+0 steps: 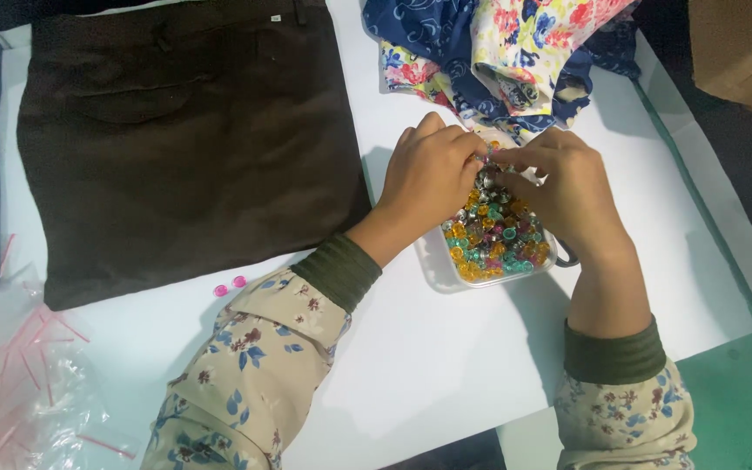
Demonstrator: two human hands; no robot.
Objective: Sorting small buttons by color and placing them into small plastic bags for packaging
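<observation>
— Eyes on the clear plastic tray (435,265), what's in it?

— It's heaped with small coloured beads (493,239): orange, teal, pink, some silvery ones piled at the far end.

— And the hands?

— Both over the tray's far end. The left hand (428,178) is curled, fingertips pinched together at the silvery heap; the right hand (567,191) meets it there, fingers bent and closed on something tiny. What exactly they grip, I can't tell.

— Anything outside the tray?

— Two pink beads (229,286) lie loose on the white table (428,357), near the left sleeve.

— And further out?

— Dark brown trousers (184,130) spread flat to the left, floral fabric (506,52) bunched just beyond the hands, clear bags (19,383) with red strips at the near left corner, and green floor (741,392) on the right.
</observation>
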